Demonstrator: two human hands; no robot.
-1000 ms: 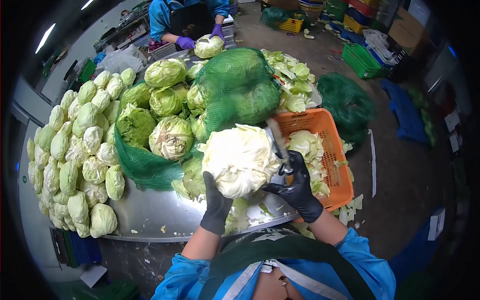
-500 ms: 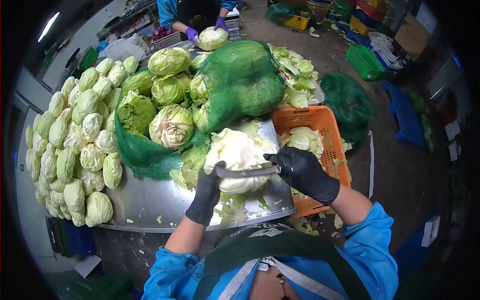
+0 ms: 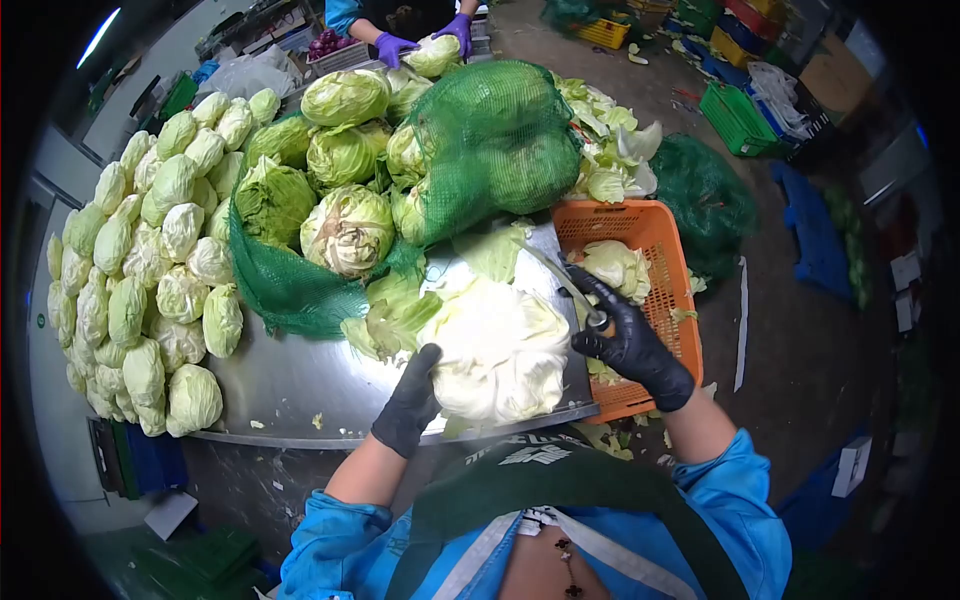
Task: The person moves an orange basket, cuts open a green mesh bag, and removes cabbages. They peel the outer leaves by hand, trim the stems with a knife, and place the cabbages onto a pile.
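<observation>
A pale, trimmed cabbage (image 3: 497, 350) lies on the near edge of the metal table, lit very brightly. My left hand (image 3: 408, 402), in a black glove, grips its left side with the thumb showing; the other fingers are hidden beneath. In my black-gloved right hand (image 3: 632, 345) is a knife (image 3: 547, 264), its blade pointing up and left, apart from the cabbage. Loose green outer leaves (image 3: 392, 315) lie just beyond my left hand. To the right, an orange crate (image 3: 668, 262) holds another cabbage (image 3: 616, 268) and leaf scraps.
A green net sack (image 3: 490, 150) of cabbages spills open across the metal table (image 3: 290, 385). Trimmed cabbages (image 3: 150, 260) are heaped at left. Across the table, a co-worker's purple-gloved hands (image 3: 395, 48) are at a cabbage (image 3: 432, 56). Netting (image 3: 705, 200) lies beyond the crate.
The knife has come away from the cabbage's near side and swung up to the right with my right hand. The cabbage has shifted slightly and turned, with my left hand still against it.
</observation>
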